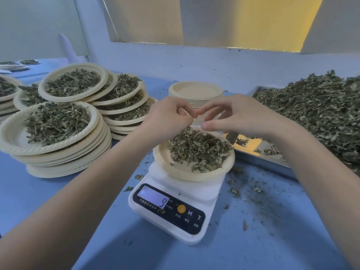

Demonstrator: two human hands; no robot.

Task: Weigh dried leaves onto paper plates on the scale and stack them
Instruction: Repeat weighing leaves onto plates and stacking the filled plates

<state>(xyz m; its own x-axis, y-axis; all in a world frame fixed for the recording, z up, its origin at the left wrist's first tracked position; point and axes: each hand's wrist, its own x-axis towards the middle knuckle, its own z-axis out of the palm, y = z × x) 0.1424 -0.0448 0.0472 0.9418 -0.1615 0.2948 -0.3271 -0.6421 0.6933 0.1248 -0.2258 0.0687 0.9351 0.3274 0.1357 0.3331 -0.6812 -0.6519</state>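
A white digital scale (176, 193) stands on the blue table, its display reading 9. On it sits a paper plate (175, 171) with a heap of dried leaves (198, 150). Both my hands hover just over the far side of that plate, fingertips meeting. My left hand (167, 118) has its fingers curled in, with a tuft of leaves right under them. My right hand (235, 115) is loosely curved, its index tip against the left fingers and its thumb stretched out; I see nothing in it.
Stacks of leaf-filled plates (58, 123) crowd the left, a taller one (124, 94) behind them. Empty plates (194, 90) are piled behind my hands. A metal tray (261, 162) heaped with loose leaves (321, 114) fills the right. Crumbs litter the table (259, 203).
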